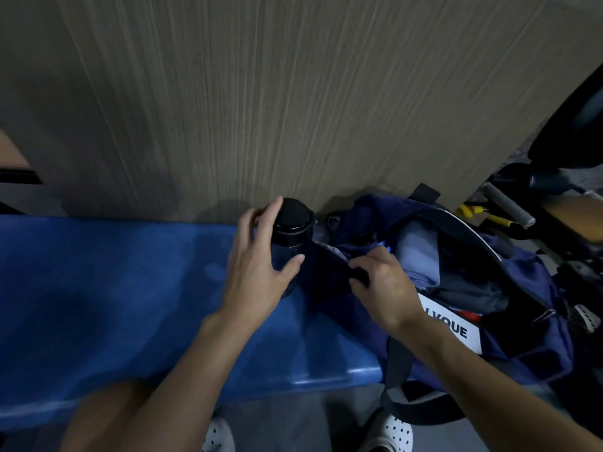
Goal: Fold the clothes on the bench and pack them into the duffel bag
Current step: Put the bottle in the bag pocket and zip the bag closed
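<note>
Gripping a dark cylindrical bottle [288, 243], the left hand [257, 269] sits at nine o'clock from the right hand [381, 285], which pinches the open navy fabric duffel bag [509, 288] whose folded clothes [424, 256] are half-hidden.

Dim, bluish light is filling the room; edges are bending from the wide lens; soft shadows are pooling behind the bottle [291, 234].

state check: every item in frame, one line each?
duffel bag: open, on the bench end
folded clothes: inside bag
bottle: upright, capped, in left hand's grip
left hand: wrapped around bottle
right hand: gripping bag's edge
bench: no clothes visible
</note>
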A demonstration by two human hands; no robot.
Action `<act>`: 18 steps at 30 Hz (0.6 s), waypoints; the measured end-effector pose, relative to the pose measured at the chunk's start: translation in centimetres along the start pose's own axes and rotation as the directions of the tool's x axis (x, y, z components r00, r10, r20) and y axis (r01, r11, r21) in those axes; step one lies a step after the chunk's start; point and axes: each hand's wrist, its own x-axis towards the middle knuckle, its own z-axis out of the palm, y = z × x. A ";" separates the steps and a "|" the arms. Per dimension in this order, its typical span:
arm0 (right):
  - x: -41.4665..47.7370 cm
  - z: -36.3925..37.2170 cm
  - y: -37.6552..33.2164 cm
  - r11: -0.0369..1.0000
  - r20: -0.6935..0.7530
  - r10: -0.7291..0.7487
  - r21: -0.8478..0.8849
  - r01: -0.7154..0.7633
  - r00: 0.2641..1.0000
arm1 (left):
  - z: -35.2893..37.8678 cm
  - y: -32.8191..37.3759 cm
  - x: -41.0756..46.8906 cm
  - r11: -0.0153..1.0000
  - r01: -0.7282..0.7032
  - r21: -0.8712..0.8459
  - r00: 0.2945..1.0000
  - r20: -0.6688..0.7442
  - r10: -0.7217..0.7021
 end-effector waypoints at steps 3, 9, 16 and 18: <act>0.2 -0.3 0.2 0.999 0.089 0.013 -0.049 -0.009 0.996 | 0.0 1.1 -0.4 0.981 -0.097 0.169 0.974 -0.187 0.129; 0.2 -0.8 0.5 0.996 0.063 0.035 0.075 -0.039 0.997 | 3.9 3.6 -3.6 0.975 -0.177 -0.137 0.983 0.017 0.181; -0.7 -1.5 0.7 0.970 0.054 0.055 0.232 -0.066 0.997 | 8.8 2.3 -4.1 0.916 0.312 -0.253 0.928 0.288 -0.236; -0.8 -1.6 0.9 0.970 0.056 0.040 0.238 -0.052 0.998 | 9.3 2.6 -3.8 0.924 0.272 -0.268 0.944 0.263 -0.201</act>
